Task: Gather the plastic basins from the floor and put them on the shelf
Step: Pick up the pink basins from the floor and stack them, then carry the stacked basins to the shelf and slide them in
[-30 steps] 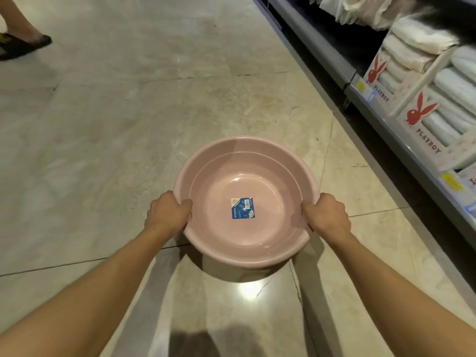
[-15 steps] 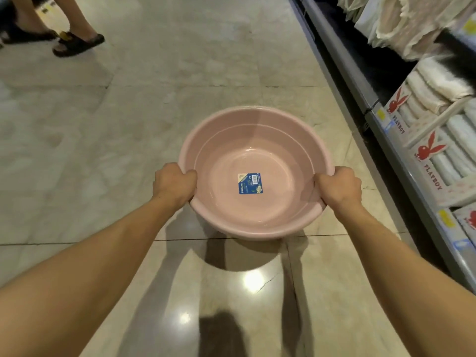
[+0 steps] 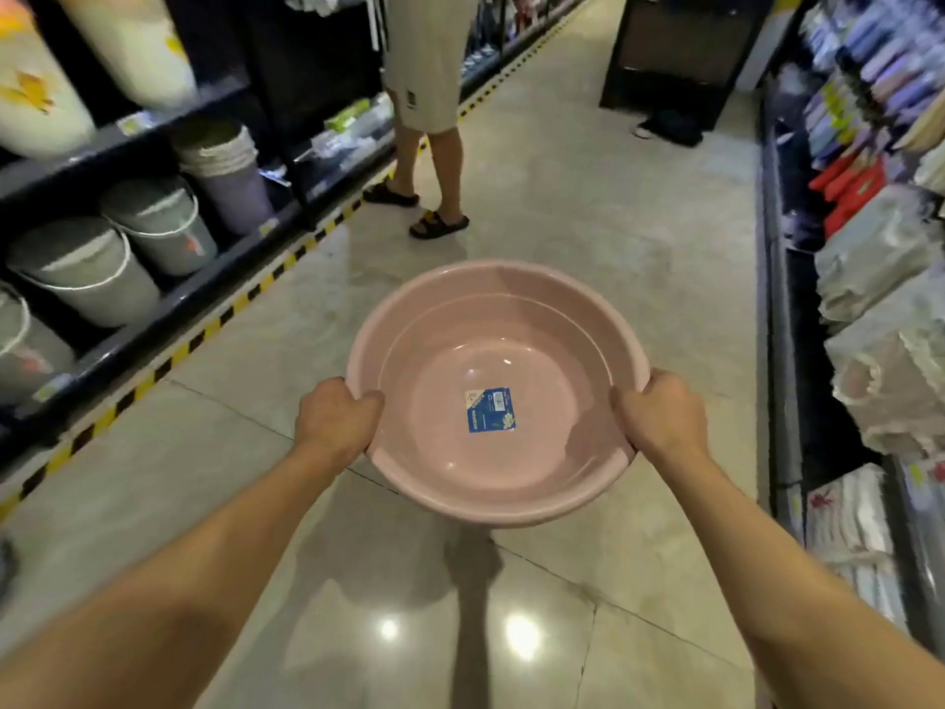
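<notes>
Both arms reach forward, and the left hand (image 3: 335,419) and right hand (image 3: 662,414) each have their fingers curled tight over opposite sides of the rim of a pink basin (image 3: 498,391) — held above the floor (image 3: 588,222), a blue label (image 3: 491,410) stuck inside its bottom. To the left, a dark shelf (image 3: 153,309) edged with yellow-black tape carries grey buckets (image 3: 87,271). To the right, racks hold packed cloth goods (image 3: 884,350). Ahead in the aisle a person (image 3: 427,110) in sandals stands near the left shelf.
</notes>
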`<state>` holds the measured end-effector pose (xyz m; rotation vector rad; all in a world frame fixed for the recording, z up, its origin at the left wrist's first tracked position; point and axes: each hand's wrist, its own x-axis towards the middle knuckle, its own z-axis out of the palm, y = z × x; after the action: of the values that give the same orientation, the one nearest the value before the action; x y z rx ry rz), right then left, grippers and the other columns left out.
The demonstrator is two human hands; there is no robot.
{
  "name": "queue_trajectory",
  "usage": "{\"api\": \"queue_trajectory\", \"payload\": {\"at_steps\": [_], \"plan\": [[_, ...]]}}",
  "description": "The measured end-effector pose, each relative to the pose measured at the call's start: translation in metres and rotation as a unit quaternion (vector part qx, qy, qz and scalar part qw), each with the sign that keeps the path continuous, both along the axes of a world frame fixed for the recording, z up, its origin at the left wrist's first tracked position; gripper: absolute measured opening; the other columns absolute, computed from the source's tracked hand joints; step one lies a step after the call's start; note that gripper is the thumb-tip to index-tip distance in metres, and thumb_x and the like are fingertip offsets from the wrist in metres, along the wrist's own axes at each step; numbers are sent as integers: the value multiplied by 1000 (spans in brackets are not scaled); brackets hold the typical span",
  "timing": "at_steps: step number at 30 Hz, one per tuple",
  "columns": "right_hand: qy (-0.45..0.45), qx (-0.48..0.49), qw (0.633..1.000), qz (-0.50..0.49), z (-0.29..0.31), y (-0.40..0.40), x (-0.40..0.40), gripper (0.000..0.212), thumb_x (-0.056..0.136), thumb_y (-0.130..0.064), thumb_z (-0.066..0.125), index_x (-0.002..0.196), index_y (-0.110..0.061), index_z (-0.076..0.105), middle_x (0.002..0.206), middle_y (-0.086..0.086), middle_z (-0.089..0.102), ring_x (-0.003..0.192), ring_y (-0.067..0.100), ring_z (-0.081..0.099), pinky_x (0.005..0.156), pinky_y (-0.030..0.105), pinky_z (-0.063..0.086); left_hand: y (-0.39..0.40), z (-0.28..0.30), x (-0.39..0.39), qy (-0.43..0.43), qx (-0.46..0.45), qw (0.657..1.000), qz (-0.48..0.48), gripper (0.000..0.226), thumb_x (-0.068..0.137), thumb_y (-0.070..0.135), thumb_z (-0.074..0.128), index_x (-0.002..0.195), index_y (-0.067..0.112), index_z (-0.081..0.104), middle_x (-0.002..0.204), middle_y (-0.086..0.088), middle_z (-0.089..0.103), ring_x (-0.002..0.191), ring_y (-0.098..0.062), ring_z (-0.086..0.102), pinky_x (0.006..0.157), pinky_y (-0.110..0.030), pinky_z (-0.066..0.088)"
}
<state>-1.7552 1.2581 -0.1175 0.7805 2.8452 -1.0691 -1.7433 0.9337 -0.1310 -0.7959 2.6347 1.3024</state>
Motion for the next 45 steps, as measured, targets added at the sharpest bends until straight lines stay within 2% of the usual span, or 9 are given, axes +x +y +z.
{"api": "queue_trajectory", "payload": {"at_steps": [10, 13, 20, 25, 30, 35, 37, 42, 45], "plan": [[-12, -20, 967, 253, 157, -302, 23, 26, 88, -27, 60, 101, -6, 68, 100, 17, 71, 82, 34, 60, 68, 33, 44, -253, 165, 173, 0, -5, 972, 235, 32, 91, 23, 58, 115, 3, 67, 99, -16, 69, 87, -36, 65, 73, -38, 55], [-13, -23, 943, 333, 174, -403, 42, 17, 87, -26, 61, 91, -10, 65, 90, 14, 69, 83, 35, 63, 66, 34, 45, -329, 177, 227, 11, -13, 950, 311, 33, 92, 19, 58, 118, 1, 68, 105, -20, 71, 94, -38, 65, 78, -40, 52], [-25, -17, 888, 458, 183, -591, 88, 22, 87, -23, 65, 95, -5, 74, 77, 10, 69, 69, 28, 64, 59, 31, 45, -469, 181, 327, -15, -9, 906, 424, 41, 94, 26, 56, 125, 0, 64, 122, -25, 67, 111, -42, 61, 93, -45, 51], [-46, -2, 875, 482, 184, -693, 109, 23, 90, -27, 63, 101, -7, 71, 87, 11, 68, 74, 30, 60, 65, 30, 45, -545, 176, 362, -31, -7, 886, 462, 40, 95, 28, 58, 124, 1, 63, 122, -25, 67, 112, -43, 62, 91, -43, 48], [-65, 1, 855, 514, 165, -784, 93, 26, 92, -26, 62, 108, -8, 71, 96, 12, 72, 81, 32, 66, 72, 34, 53, -614, 154, 355, -56, -1, 871, 488, 38, 95, 29, 56, 120, 0, 63, 117, -23, 68, 100, -40, 60, 82, -39, 44], [-87, 18, 838, 539, 118, -883, 47, 20, 89, -27, 61, 101, -13, 71, 90, 10, 70, 82, 33, 65, 74, 37, 54, -691, 114, 318, -86, 30, 853, 514, 39, 95, 30, 55, 122, 2, 61, 117, -20, 67, 99, -38, 60, 86, -41, 48], [-91, 24, 832, 547, 88, -929, 25, 16, 88, -26, 62, 94, -14, 69, 89, 12, 71, 81, 35, 64, 73, 39, 54, -729, 92, 299, -96, 31, 846, 523, 40, 97, 32, 55, 122, 2, 60, 119, -19, 67, 93, -33, 56, 88, -41, 49], [-98, 34, 806, 583, -13, -1035, -13, 23, 92, -29, 58, 101, -10, 69, 84, 9, 67, 71, 28, 60, 61, 33, 47, -820, 6, 262, -93, 32, 824, 557, 41, 98, 29, 53, 129, 1, 58, 125, -22, 65, 113, -42, 60, 96, -46, 51], [-106, 30, 804, 584, -89, -1088, -24, 26, 95, -30, 58, 106, -8, 65, 93, 13, 68, 81, 35, 63, 72, 39, 51, -870, -66, 249, -99, 18, 820, 564, 39, 100, 29, 52, 126, 1, 59, 119, -20, 68, 103, -38, 62, 95, -50, 53]]}}
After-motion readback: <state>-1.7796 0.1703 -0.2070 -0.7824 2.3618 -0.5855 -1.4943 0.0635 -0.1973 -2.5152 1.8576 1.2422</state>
